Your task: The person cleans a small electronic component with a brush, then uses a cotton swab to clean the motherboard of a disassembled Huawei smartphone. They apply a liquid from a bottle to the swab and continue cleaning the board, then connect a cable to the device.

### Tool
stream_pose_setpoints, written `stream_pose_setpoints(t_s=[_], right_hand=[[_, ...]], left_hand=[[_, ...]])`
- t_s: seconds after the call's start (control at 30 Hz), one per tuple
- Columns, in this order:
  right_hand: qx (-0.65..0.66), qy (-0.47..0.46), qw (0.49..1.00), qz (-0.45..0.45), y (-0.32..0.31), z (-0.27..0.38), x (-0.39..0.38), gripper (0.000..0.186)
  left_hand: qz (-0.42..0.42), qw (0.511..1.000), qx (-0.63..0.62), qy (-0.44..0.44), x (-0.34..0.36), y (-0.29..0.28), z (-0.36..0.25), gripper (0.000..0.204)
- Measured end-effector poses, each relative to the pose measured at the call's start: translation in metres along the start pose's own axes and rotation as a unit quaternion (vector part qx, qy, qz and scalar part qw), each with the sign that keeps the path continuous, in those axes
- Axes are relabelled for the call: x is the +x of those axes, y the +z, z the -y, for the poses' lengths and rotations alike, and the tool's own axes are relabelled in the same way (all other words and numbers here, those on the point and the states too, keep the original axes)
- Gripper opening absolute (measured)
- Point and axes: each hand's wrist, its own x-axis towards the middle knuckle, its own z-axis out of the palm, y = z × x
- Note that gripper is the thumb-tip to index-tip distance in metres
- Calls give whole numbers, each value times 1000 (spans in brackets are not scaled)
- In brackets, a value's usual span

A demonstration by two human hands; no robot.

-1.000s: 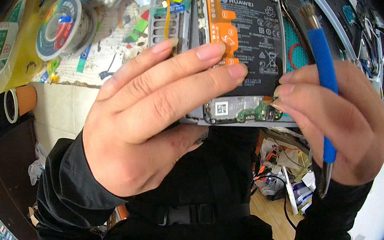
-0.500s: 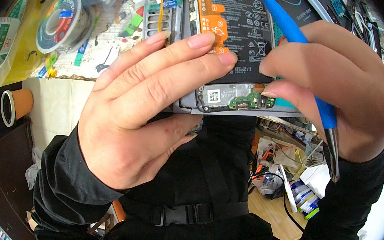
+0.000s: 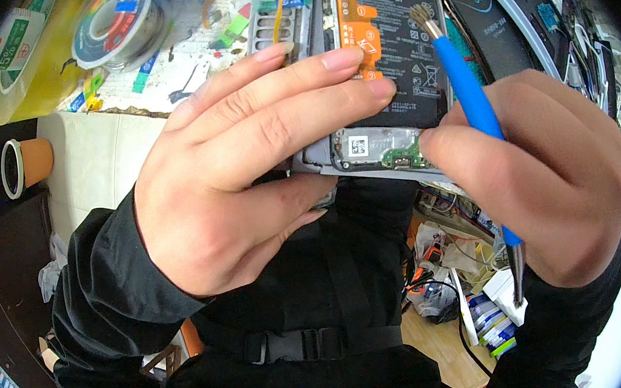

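An opened phone [image 3: 405, 109] shows its black battery with an orange pull tab [image 3: 359, 37] and a small green circuit board at the near end. My left hand [image 3: 227, 177] grips the phone's left side, its fingers laid across the battery and the thumb below the edge. In my right hand [image 3: 548, 172] sits a blue-handled brush [image 3: 468, 89], held slantwise. Its bristle end lies over the battery's upper right, while the other, metal end points down toward my sleeve. My right fingertips touch or hover at the board's right end; the thumb is hidden.
A solder spool [image 3: 111, 24] and a roll of yellow tape [image 3: 41, 80] sit at the far left on the stained work surface. Beside the phone lies a slotted metal tray [image 3: 270, 24]. A dark phone-like panel [image 3: 491, 24] rests at the right. An orange cup [image 3: 28, 164] stands left.
The phone and my left hand appear slightly farther right. My right hand has shifted down, its thumb passing out of sight, and the brush's bristle end has come down over the battery.
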Motion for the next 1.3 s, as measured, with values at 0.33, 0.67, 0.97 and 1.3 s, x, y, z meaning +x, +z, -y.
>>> stream_pose_setpoints(t_s=[0.33, 0.67, 0.97, 1.3], right_hand=[[32, 40, 998, -34, 12, -10, -11, 27], [105, 132, 977, -131, 24, -7, -15, 23], [171, 160, 955, -182, 33, -6, -15, 24], [158, 177, 962, -133, 25, -7, -12, 30]], left_hand=[[8, 1000, -17, -14, 2, 3, 1, 31], [19, 999, -12, -34, 5, 2, -3, 34], [20, 998, 41, -43, 5, 5, -11, 38], [-28, 993, 104, -50, 8, 17, -42, 28]])
